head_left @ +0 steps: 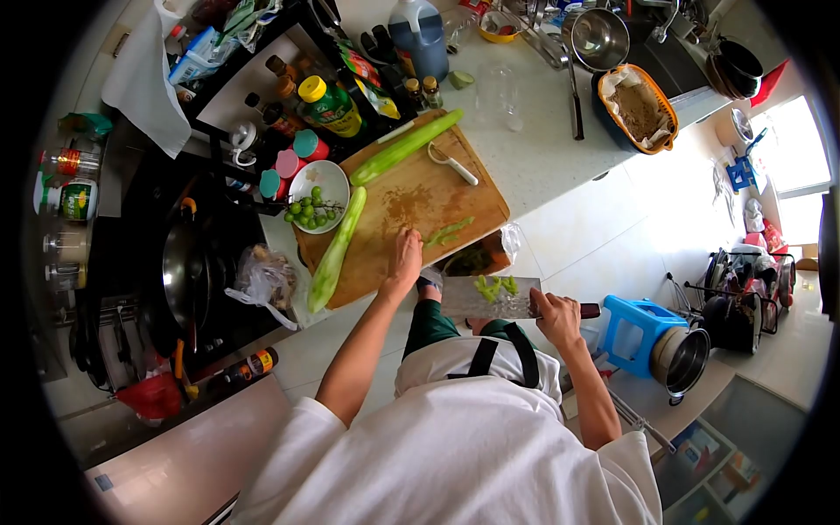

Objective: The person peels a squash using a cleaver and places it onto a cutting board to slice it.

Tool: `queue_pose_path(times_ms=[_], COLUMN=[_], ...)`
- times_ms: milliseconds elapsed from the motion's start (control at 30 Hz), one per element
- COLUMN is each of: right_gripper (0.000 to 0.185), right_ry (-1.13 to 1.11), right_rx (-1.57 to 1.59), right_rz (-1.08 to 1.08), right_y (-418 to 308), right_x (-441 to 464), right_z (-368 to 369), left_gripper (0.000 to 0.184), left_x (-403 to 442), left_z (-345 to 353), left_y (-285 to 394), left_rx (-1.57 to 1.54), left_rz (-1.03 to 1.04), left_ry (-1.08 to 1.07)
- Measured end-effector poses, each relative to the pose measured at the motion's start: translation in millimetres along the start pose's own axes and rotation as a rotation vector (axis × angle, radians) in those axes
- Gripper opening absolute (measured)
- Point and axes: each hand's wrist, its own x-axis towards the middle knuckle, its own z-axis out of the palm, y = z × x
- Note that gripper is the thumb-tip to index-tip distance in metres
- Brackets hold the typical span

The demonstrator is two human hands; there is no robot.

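Observation:
My right hand (557, 321) grips a cleaver (455, 299) by its dark handle. The blade lies flat beyond the counter's edge, with small green scraps (496, 287) on it. My left hand (404, 259) is at the near edge of a wooden cutting board (472, 206), fingers bunched and pointing down; whatever they may hold is hidden. Green peel strips (449, 231) lie on the board just right of it. Two peeled pale-green gourds (407, 147) rest on the board, one at the back, the other (339, 249) along the left side. A white-handled peeler (453, 164) lies near the back one.
A white bowl of green fruit (317, 194) stands left of the board, near bottles (332, 107) and lidded jars. A lined bin (475, 259) sits below the board's edge. Further left is a wok (182, 271); a blue stool (626, 332) stands right. An orange-rimmed basket (669, 105) sits by the sink.

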Motion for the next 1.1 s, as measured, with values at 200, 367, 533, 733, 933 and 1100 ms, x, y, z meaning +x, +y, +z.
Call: queue_pose_path(times_ms=[200, 367, 533, 733, 933, 1100], right_gripper=[0.048, 0.049, 0.049, 0.046, 0.047, 0.045], right_ry=[0.036, 0.023, 0.029, -0.029, -0.029, -0.029], right_rx=[0.020, 0.025, 0.021, -0.014, -0.011, -0.006], right_rz=[-0.010, 0.005, 0.005, 0.019, -0.010, -0.060], right_y=[0, 0, 0, 11, 16, 12], right_x=[-2, -2, -3, -14, -12, 3], right_z=[5, 3, 0, -1, 5, 9], left_gripper=[0.023, 0.046, 0.051, 0.052, 0.031, 0.010], left_x=[8, 16, 10, -20, -33, -51], left_z=[-1, -10, 15, 9, 1, -30], left_y=[22, 45, 49, 64, 49, 100], left_rx=[-0.155, 0.031, -0.023, -0.179, -0.308, -0.451], left_rz=[0.088, 0.224, 0.220, 0.222, 0.230, 0.320], left_ry=[-0.123, -0.141, -0.280, -0.419, -0.258, -0.373])
